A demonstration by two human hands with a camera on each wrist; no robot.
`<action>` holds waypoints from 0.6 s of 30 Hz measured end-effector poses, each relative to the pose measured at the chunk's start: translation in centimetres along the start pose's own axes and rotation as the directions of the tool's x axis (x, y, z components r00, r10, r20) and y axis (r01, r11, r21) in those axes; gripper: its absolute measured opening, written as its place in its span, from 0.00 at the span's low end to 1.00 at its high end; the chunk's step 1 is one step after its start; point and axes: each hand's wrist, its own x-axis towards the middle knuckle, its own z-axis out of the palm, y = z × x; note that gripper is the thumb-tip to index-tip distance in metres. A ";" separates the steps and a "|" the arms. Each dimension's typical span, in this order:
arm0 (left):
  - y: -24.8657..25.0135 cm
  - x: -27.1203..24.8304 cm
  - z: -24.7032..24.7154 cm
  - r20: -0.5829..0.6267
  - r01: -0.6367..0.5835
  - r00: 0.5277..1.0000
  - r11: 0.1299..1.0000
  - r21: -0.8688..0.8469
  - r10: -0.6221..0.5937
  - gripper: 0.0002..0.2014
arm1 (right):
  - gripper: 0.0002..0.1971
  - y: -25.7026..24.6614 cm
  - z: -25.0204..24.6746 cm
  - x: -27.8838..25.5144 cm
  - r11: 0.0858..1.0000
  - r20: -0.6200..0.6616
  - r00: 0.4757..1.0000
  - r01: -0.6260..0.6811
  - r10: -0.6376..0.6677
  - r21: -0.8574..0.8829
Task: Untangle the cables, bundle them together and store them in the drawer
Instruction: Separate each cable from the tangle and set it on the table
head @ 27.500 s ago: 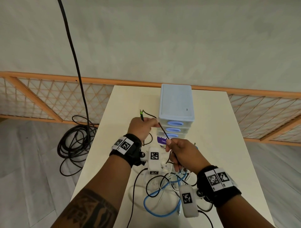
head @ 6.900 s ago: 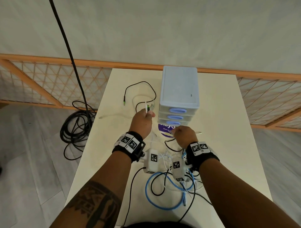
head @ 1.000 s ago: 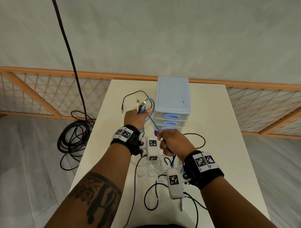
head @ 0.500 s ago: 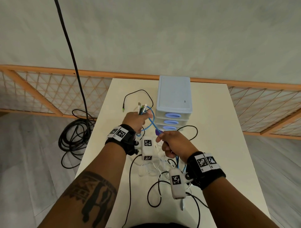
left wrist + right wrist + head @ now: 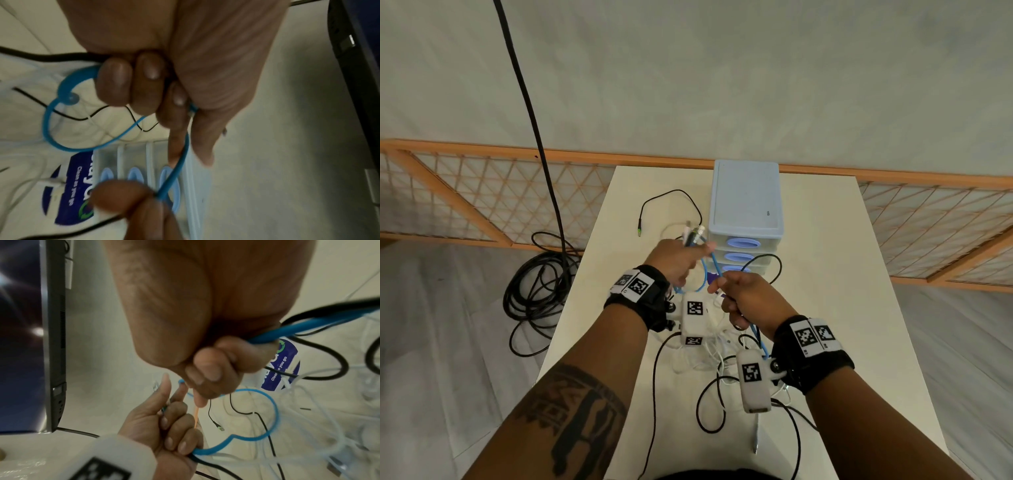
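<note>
My left hand (image 5: 677,260) grips a bunch of cable ends (image 5: 693,235), black, white and blue, with plugs sticking up past the fist; its fingers (image 5: 131,86) curl round them. A blue cable (image 5: 715,266) runs from that fist to my right hand (image 5: 743,301), which grips it together with a black cable (image 5: 329,311); the blue cable (image 5: 273,335) passes through the right fist. The blue loop (image 5: 61,126) hangs below. Loose black and white cables (image 5: 709,397) lie tangled on the table under my wrists. The pale blue three-drawer unit (image 5: 744,205) stands just behind, drawers closed.
The white table (image 5: 835,274) has edges close on both sides. A black cable with a green-tipped plug (image 5: 639,233) lies left of the drawers. A purple sticker (image 5: 279,368) sits by the drawer base. A thick black cable coil (image 5: 534,291) lies on the floor at left.
Both hands have shifted slightly forward and right, toward the drawers. The blue cable between them has been drawn shorter and tauter. The grips are unchanged.
</note>
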 end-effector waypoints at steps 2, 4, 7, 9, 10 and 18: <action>-0.1 -0.7 0.5 0.110 -0.026 0.994 0.998 0.057 0.020 0.22 | 0.15 0.0 0.2 0.3 1.000 -0.021 1.000 0.011 -0.011 0.008; 0.0 -0.7 1.1 0.022 -0.083 0.996 0.993 0.085 0.081 0.15 | 0.16 -0.3 0.3 0.3 1.000 -0.037 0.999 0.014 -0.014 0.010; 0.2 0.3 0.7 -0.266 -0.113 0.957 0.993 0.026 0.116 0.12 | 0.18 -0.4 0.1 -0.2 1.000 -0.009 1.000 -0.019 0.019 0.016; 0.2 1.0 -0.2 -0.332 -0.106 0.938 0.994 -0.015 0.095 0.15 | 0.17 -0.2 0.1 -0.5 0.999 0.006 0.999 -0.038 0.038 0.006; 0.2 1.2 -0.4 -0.298 -0.086 0.951 0.996 -0.006 0.080 0.16 | 0.17 0.0 0.1 -0.6 0.999 0.004 0.999 -0.039 0.039 -0.006; -0.1 -1.1 1.6 0.008 -0.038 0.999 0.994 0.100 0.037 0.15 | 0.17 0.0 0.4 0.0 1.000 -0.066 0.998 -0.017 0.018 0.013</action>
